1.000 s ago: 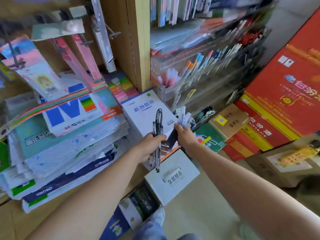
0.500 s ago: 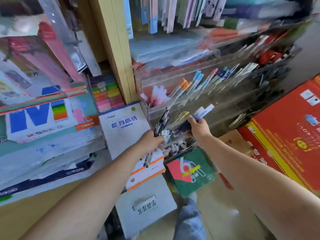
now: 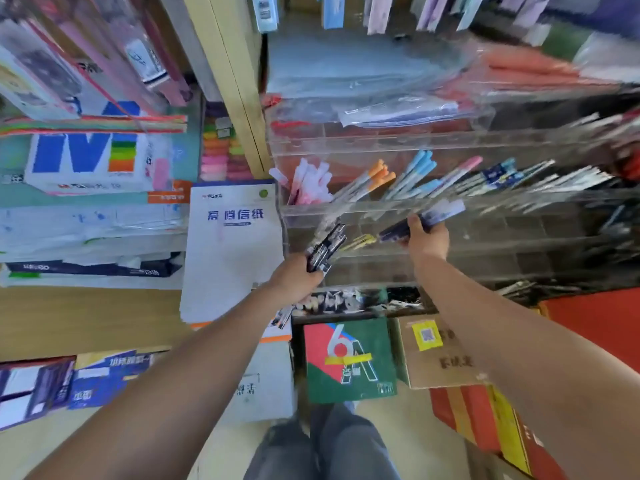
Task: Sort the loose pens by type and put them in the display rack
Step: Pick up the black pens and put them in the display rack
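My left hand (image 3: 294, 278) grips a bundle of black pens (image 3: 325, 247) that point up and to the right, just left of the clear acrylic display rack (image 3: 450, 202). A second bunch of dark pens with pale ends (image 3: 433, 218) is gripped in my right hand (image 3: 424, 237), which holds it against the front of the rack's middle tier. The tier above holds pink, orange-capped (image 3: 377, 176) and blue-capped pens (image 3: 415, 171) in separate compartments. Further right the rack is blurred.
Stacks of paper packs (image 3: 86, 202) fill the shelf at left, with a white letter-paper pad (image 3: 232, 244) leaning beside the rack. Below the rack stand a green and red box (image 3: 349, 362), a brown carton (image 3: 436, 351) and red boxes (image 3: 595, 327). My legs are at the bottom.
The view has swung closer to the rack. My right hand has carried its pens up and right to the middle tier; my left hand has tilted its bundle towards the rack.
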`<state>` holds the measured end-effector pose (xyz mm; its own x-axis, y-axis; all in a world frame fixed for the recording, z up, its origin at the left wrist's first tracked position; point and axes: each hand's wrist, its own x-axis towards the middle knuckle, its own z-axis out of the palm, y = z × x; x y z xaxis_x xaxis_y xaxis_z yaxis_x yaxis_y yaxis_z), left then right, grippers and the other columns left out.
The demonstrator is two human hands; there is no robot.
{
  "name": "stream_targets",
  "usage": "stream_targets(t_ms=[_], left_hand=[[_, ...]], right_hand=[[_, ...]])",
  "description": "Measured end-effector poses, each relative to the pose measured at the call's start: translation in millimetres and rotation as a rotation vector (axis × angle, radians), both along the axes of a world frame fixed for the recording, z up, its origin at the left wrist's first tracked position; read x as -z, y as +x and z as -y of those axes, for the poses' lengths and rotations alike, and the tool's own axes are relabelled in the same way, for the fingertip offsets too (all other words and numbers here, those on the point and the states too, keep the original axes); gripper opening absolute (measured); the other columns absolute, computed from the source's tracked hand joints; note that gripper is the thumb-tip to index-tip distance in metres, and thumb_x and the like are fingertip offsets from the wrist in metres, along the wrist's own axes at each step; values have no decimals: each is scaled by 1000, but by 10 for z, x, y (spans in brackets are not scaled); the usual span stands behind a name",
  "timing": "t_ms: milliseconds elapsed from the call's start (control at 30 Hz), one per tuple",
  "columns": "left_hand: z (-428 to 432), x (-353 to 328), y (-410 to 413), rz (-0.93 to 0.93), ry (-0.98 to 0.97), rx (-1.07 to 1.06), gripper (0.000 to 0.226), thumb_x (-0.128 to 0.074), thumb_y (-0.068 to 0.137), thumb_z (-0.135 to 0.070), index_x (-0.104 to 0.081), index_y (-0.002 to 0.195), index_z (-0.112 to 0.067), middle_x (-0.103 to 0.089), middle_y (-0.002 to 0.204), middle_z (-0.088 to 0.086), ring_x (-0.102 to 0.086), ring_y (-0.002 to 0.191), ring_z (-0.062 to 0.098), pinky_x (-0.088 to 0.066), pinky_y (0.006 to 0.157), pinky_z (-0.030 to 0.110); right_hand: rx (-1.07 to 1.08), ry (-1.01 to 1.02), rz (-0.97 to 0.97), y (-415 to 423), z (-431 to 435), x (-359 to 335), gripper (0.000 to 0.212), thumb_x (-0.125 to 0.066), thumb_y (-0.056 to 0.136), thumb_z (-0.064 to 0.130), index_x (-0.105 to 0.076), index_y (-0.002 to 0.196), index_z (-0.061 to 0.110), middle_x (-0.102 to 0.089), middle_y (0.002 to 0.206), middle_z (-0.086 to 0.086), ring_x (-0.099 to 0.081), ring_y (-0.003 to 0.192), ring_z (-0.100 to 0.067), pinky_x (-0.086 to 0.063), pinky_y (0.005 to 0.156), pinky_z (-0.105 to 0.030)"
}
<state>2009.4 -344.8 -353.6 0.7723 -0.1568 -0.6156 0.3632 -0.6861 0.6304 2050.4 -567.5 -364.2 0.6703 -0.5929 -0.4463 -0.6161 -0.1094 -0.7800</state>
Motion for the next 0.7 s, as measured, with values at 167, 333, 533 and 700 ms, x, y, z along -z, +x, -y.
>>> stream_targets(t_ms=[167, 333, 533, 700], left_hand=[[68, 59, -29, -7, 19, 8, 7, -55, 90, -15, -51, 96, -13, -50, 59, 2, -53, 53, 26, -54, 63, 44], [86, 116, -62, 1, 28, 10, 13, -57, 91, -16, -53, 100, -8, -49, 61, 2, -53, 58, 27, -55, 69, 50], [125, 74, -76, 26, 62, 47, 14, -59, 90, -19, -46, 85, -18, -52, 68, 1, -53, 57, 24, -49, 59, 36], [171, 26, -92, 46, 34, 95, 9, -57, 89, -19, -49, 88, -17, -49, 65, -1, -48, 52, 20, -41, 55, 29]], right_hand=[[-69, -2, -154, 13, -1, 256, 32, -62, 91, 34, -65, 101, 4, -70, 102, -16, -67, 92, -32, -55, 82, -41], [-50, 55, -174, 39, 22, 339, 23, -68, 87, 25, -64, 98, 5, -70, 97, -12, -66, 85, -24, -52, 74, -31], [-49, 70, -132, -66, 67, 263, 46, -70, 85, 19, -52, 127, 11, -66, 105, -7, -67, 95, -24, -54, 91, -38], [-72, 182, 2, -409, -40, 36, 43, -66, 87, 36, -47, 119, 15, -60, 102, -7, -59, 85, -19, -47, 78, -31]])
